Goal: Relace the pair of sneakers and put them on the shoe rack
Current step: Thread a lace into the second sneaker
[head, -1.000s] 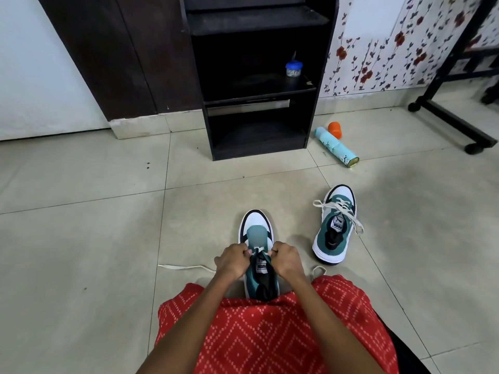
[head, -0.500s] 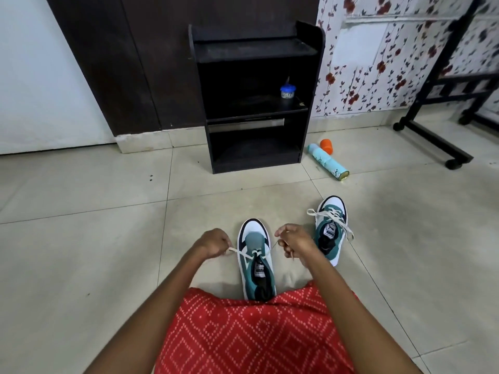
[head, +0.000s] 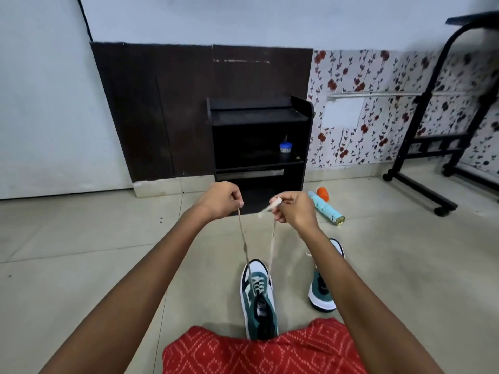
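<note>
A teal, white and black sneaker (head: 258, 298) stands on the floor tiles just in front of my knees, toe pointing away. Its white lace (head: 244, 245) runs up from the eyelets in two taut strands. My left hand (head: 221, 199) pinches one strand and my right hand (head: 295, 207) pinches the other, both raised well above the shoe. The second sneaker (head: 322, 290) sits to the right, partly hidden by my right forearm. The black shoe rack (head: 302, 122) stands against the far wall.
A small blue-lidded jar (head: 285, 147) sits on the rack's middle shelf. A light-blue spray can (head: 326, 209) and its orange cap (head: 322, 193) lie on the floor right of the rack. A black wheeled stand (head: 421, 184) occupies the right side.
Both hands have lifted from beside the sneaker to high above it, drawing the two lace ends up and taut. The view has tilted upward.
</note>
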